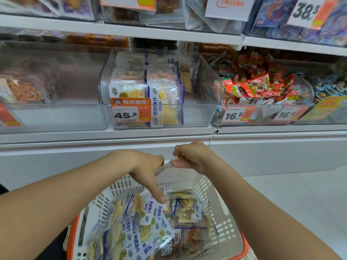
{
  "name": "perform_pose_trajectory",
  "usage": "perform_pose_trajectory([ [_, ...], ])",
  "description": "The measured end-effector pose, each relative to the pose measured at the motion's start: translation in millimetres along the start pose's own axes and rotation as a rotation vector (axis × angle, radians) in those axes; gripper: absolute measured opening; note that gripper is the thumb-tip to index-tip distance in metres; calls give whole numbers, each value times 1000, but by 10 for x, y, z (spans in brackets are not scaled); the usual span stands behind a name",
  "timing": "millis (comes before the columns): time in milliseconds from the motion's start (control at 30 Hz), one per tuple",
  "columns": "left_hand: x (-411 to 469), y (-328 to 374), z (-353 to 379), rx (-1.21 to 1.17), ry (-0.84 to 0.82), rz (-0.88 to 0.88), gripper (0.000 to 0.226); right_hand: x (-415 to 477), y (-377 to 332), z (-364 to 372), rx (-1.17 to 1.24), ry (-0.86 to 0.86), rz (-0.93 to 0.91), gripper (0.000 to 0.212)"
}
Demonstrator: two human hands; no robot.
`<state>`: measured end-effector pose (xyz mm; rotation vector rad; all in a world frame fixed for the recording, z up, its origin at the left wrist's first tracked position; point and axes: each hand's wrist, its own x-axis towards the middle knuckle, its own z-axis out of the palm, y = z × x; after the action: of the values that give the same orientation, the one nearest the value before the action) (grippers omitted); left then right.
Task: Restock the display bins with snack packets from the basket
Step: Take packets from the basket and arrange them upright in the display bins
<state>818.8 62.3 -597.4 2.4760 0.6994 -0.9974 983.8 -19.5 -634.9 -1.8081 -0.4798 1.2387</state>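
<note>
A white basket [216,199] with an orange rim sits low in front of me, holding several white-and-blue snack packets [142,226] of yellow fish slices. My right hand [191,156] pinches the top edge of a clear snack packet [183,205] that hangs down into the basket. My left hand [146,166] reaches down beside it with fingers straight, its fingertip touching that packet's left side. On the shelf above, the middle clear display bin [202,109] holds two rows of the same packets [146,91] on its left; its right part is bare.
A clear bin at the left holds a packet of orange shreds [24,91]. The bin at the right is heaped with red-wrapped snacks [259,85]. Price tags [129,114] hang on the bin fronts. A white shelf ledge [112,134] runs between bins and basket. White floor lies at right.
</note>
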Motion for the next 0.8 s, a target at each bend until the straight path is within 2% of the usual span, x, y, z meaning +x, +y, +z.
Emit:
perform_pose_trajectory([
  [33, 11, -10, 3, -14, 74, 23, 83, -31, -44, -10, 90, 12, 4, 23],
  [100, 41, -65, -45, -77, 250, 74, 38, -132, -133, -35, 118, 43, -42, 26],
  [167, 28, -128, -131, -217, 343, 112, 20, -230, -233, -61, 8, 97, -133, 27],
  [267, -52, -187, -279, -417, 390, 150, 12, -360, -429, -117, -254, 182, -288, 40],
  [367, -172, -196, -418, -433, 518, 171, 15, -431, -606, -179, -788, 401, -520, 59],
  [433, -272, -177, -516, -413, 595, 204, 16, -485, -698, -201, -981, 466, -725, 49],
  [533, -394, -150, -687, -380, 695, 276, 15, -545, -838, -202, -1015, 238, -996, 22],
  [600, -442, -132, -784, -340, 792, 288, 17, -549, -915, -220, -1028, 188, -1055, 23],
  [667, -451, -94, -837, -332, 935, 294, 21, -561, -1032, -293, -1008, 229, -1031, 23],
  [800, -425, 7, -885, -487, 1247, 278, 10, -688, -1357, -529, -949, 403, -1056, 22],
])
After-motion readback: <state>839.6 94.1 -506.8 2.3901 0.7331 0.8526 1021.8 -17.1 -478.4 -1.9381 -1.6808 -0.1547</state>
